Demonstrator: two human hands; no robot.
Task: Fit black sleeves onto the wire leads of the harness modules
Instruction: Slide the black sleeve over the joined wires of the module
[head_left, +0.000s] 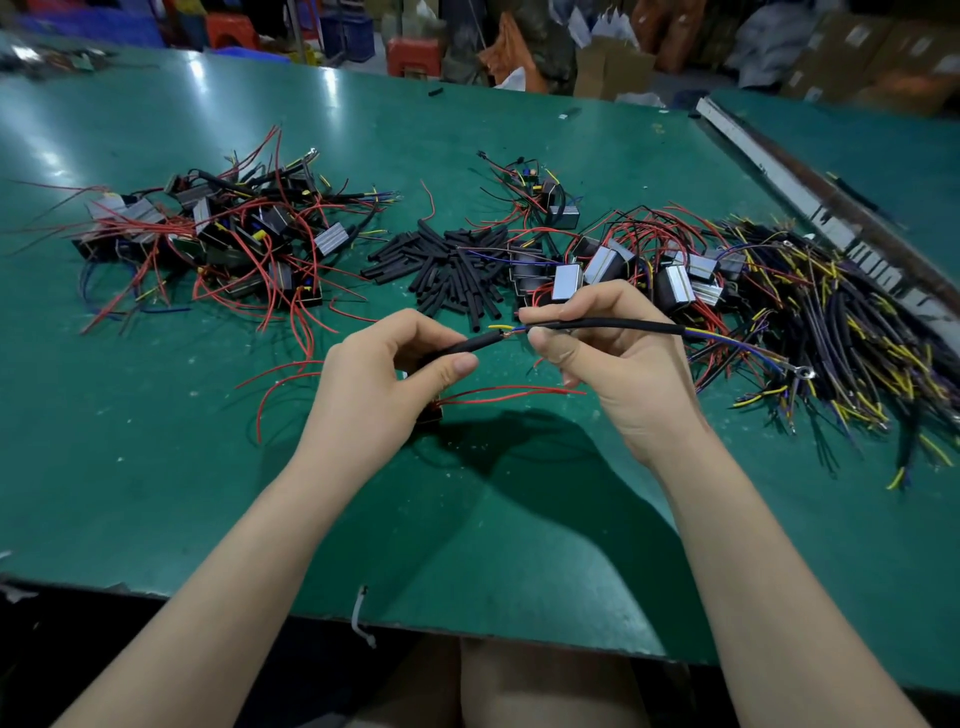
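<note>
**Sleeve and lead held above the green bench**

Left hand (387, 364) curled round a short black tubular sleeve (470, 344), thumb pressed along it, with a small dark harness module (432, 413) tucked under the palm and thin red wires (509, 393) trailing out to the right. Right hand (608, 358) pinching a black-jacketed wire lead (623, 325) — yellow and blue bare-tipped strands (506, 330) just at the sleeve's open mouth, whether touching cannot be told. Both held slightly above the green-topped bench (156, 467). Behind, on the bench: a loose heap of black sleeves (452, 270) in the middle, a tangle of modules with red wires (218, 234) at left, a second cluster of silver-faced modules (623, 265) beside the heap, and a pile of black leads with yellow and blue ends (831, 322) at right.
</note>
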